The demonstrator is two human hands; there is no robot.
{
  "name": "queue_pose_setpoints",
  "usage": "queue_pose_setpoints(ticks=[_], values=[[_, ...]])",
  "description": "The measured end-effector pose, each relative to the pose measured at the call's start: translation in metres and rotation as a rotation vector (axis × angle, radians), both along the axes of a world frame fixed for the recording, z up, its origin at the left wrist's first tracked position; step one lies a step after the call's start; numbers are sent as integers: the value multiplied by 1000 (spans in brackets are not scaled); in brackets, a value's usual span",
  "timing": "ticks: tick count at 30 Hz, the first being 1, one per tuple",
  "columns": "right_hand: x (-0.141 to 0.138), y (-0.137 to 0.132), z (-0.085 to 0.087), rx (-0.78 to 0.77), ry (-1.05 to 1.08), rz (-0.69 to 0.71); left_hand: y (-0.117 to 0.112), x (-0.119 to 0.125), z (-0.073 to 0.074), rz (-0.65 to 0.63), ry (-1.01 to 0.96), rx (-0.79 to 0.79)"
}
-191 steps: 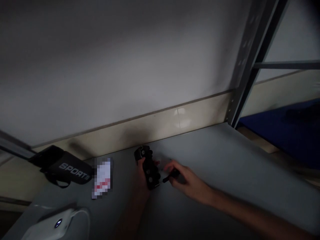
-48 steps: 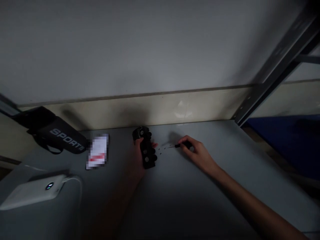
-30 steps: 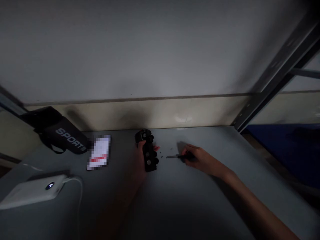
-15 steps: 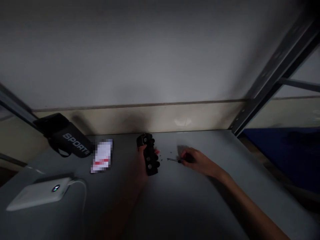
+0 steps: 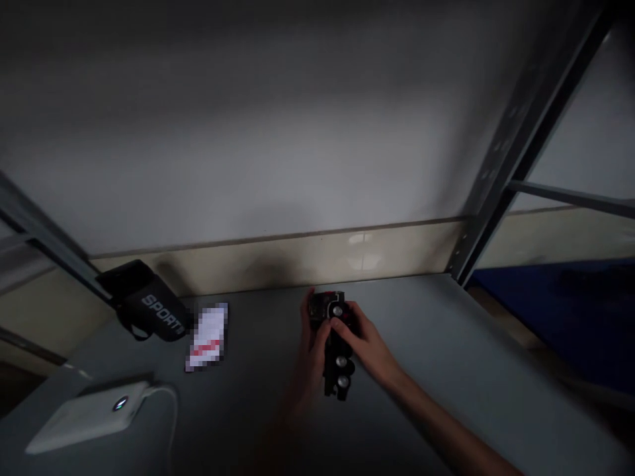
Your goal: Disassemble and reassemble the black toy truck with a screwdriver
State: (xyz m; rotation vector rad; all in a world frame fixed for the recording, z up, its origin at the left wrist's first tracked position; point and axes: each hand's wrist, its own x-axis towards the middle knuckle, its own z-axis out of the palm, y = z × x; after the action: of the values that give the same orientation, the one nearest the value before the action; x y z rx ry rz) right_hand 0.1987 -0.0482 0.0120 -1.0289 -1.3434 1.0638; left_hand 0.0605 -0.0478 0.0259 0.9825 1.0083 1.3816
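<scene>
A black toy truck [image 5: 339,370] with silver-hubbed wheels is held up over the grey table, its wheeled side turned toward me. My left hand [image 5: 313,350] is closed round its left side, thumb near the front end. From the right, my right hand [image 5: 368,342] grips the same front end, the thumb pressed beside the front wheel. Both thumbs almost meet there. The fingers behind the truck are mostly hidden. The thin metal tool and small loose bits on the table from the earlier frame cannot be made out now.
To the left lie a phone [image 5: 208,336] with a blurred screen and a black SPORT pouch [image 5: 159,307]. Nearer me is a white power bank [image 5: 89,418] with a cable [image 5: 174,410]. A wall backs the grey table [image 5: 446,357], and a metal post [image 5: 489,205] stands right.
My right hand has left the thin tool and now grips the truck. The truck has turned in my left hand and sits farther right in view. The camera view has also shifted.
</scene>
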Motion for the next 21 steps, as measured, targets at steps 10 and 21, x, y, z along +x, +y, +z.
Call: queue_pose_setpoints(ticks=[10, 21], values=[[6, 13, -21, -30, 119, -39, 23, 6, -8, -4, 376, 159], [10, -2, -15, -81, 79, 35, 31, 1, -27, 117, 205, 93]])
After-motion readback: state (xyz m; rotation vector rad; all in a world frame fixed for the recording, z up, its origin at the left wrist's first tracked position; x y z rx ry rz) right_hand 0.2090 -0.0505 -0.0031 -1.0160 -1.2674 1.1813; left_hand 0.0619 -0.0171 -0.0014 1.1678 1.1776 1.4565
